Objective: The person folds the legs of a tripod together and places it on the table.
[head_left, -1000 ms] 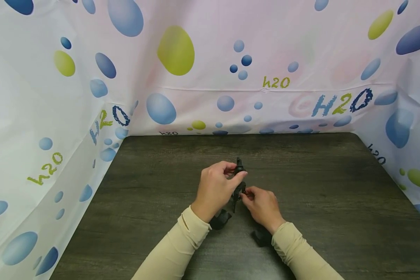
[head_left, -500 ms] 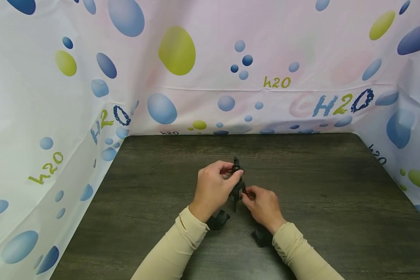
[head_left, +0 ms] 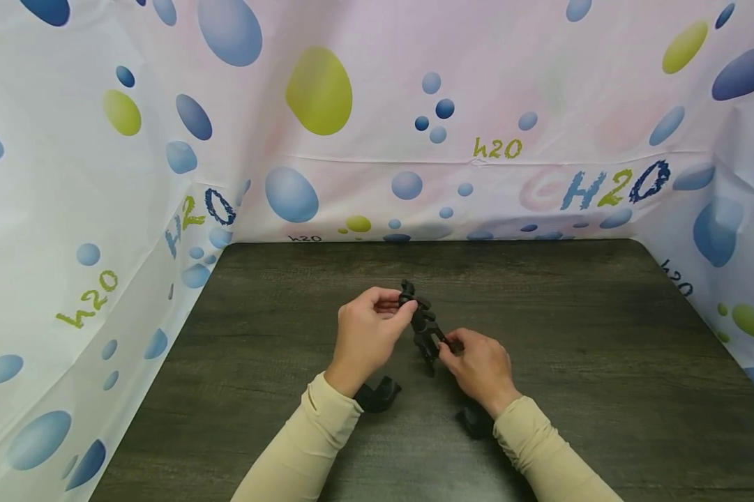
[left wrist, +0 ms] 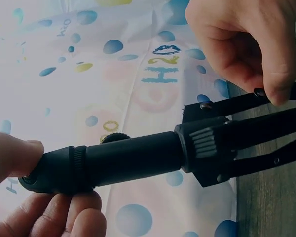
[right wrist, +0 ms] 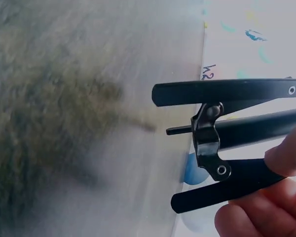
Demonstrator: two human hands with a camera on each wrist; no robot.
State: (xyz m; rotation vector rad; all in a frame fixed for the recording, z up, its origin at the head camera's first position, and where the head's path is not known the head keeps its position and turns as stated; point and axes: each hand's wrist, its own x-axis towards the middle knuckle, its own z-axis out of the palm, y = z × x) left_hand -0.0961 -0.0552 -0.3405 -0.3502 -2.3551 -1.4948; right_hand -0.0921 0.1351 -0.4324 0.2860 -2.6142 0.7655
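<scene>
A small black tripod (head_left: 419,319) is held above the table between both hands, tilted with its head toward the upper left. My left hand (head_left: 367,335) grips the head end between thumb and fingers; in the left wrist view the centre tube (left wrist: 133,155) runs from that grip to the leg hub (left wrist: 204,143). My right hand (head_left: 480,366) pinches one leg (right wrist: 222,190) between thumb and fingers. In the right wrist view the legs stand partly spread, joined by a metal brace (right wrist: 206,140) near their feet, and another leg (right wrist: 227,92) points the same way.
Beneath each wrist sits a black curved piece, one at the left wrist (head_left: 379,395) and one at the right wrist (head_left: 475,422). The dark wooden table (head_left: 276,314) is enclosed by a white printed curtain (head_left: 377,104) at the back and sides.
My left hand has moved left, tilting the tripod's head leftward from near upright. The right hand has shifted slightly right, still pinching the leg, and the legs show more spread.
</scene>
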